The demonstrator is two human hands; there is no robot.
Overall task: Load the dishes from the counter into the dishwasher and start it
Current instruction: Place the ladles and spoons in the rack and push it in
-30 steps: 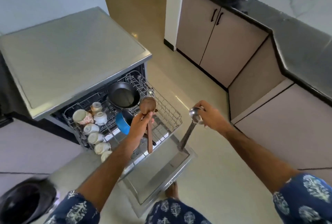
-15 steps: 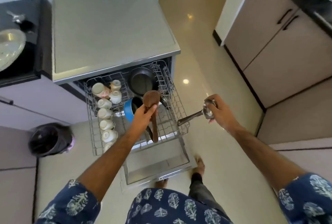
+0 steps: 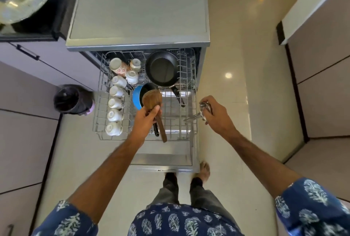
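Over rack (image 3: pixel 144 133), wooden spoon (image 3: pixel 154 109) (bowl away), handle nearward.

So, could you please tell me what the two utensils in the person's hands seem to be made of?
The spoon held by the left hand looks like wood: matte brown with visible grain. The ladle held by the right hand looks like polished metal, probably stainless steel: silvery with bright reflections, though blurred.

Bright daylight, floor (image 3: pixel 228 75) glare, wide-angle edge distortion.
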